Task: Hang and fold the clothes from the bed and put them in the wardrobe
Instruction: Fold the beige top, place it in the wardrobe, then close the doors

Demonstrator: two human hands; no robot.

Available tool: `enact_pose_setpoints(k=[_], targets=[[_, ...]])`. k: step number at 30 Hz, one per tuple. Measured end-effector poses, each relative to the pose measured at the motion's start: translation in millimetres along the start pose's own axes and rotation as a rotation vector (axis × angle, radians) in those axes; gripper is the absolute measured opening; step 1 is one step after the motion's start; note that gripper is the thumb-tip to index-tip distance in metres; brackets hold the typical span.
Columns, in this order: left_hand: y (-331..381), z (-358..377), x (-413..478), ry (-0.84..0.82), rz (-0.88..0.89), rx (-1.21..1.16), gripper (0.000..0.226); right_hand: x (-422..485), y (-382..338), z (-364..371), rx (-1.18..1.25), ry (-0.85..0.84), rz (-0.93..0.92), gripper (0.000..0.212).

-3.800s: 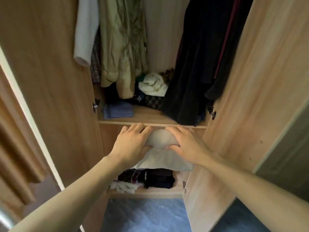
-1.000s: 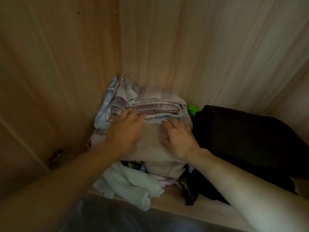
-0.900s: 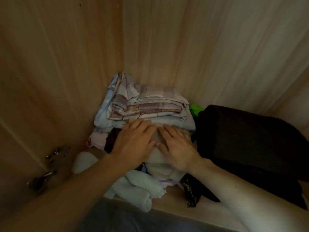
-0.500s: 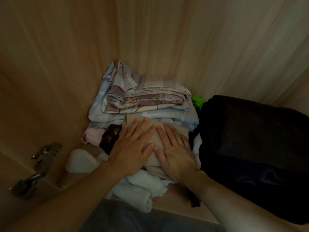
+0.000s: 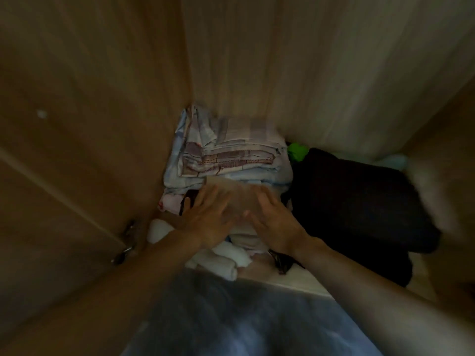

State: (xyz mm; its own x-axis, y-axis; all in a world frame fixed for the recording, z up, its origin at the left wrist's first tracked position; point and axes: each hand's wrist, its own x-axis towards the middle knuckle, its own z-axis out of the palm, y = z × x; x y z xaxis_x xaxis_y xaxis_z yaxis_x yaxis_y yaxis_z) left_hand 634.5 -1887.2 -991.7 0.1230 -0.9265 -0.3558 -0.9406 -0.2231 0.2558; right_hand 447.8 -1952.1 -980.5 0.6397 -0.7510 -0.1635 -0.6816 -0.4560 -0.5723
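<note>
Beige folded garment (image 5: 239, 199), centre frame: likely soft, light, limp. Left hand (image 5: 208, 219) and right hand (image 5: 275, 224) press flat, fingers straight. Best hold: under side folds.

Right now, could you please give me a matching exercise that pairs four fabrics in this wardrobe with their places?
Things:
1. beige folded garment
2. checked cloth
3. black garment
4. white rolled cloth

Places:
A. right side of the shelf
B. front edge, nearest the camera
C. under the left hand and right hand
D. top of the back-left pile

Pairs: 1-C, 2-D, 3-A, 4-B.
</note>
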Motion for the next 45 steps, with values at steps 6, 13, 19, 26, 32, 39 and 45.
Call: enact_pose_setpoints(k=[6, 13, 19, 26, 32, 39, 45], targets=[[41, -100, -80, 0.024, -0.023, -0.030, 0.073, -51, -71, -101, 0.037, 0.005, 0.050, 0.065], [72, -181, -146, 0.093, -0.029, -0.116, 0.068, -101, -135, -183, -0.015, 0.019, 0.129, 0.065], [89, -259, -207, 0.071, -0.032, -0.103, 0.068, -153, -201, -250, -0.022, 0.061, 0.164, 0.064], [136, -337, -293, 0.092, -0.037, -0.168, 0.083, -229, -271, -341, 0.020, 0.091, 0.155, 0.059], [191, -411, -413, 0.258, -0.019, -0.116, 0.074, -331, -332, -410, 0.025, 0.118, 0.124, 0.064], [279, -513, -546, 0.237, -0.114, 0.007, 0.059, -448, -408, -515, -0.028, 0.259, 0.109, 0.058], [323, -594, -625, 0.365, -0.056, 0.011, 0.059, -517, -468, -582, -0.045, 0.478, 0.051, 0.058]])
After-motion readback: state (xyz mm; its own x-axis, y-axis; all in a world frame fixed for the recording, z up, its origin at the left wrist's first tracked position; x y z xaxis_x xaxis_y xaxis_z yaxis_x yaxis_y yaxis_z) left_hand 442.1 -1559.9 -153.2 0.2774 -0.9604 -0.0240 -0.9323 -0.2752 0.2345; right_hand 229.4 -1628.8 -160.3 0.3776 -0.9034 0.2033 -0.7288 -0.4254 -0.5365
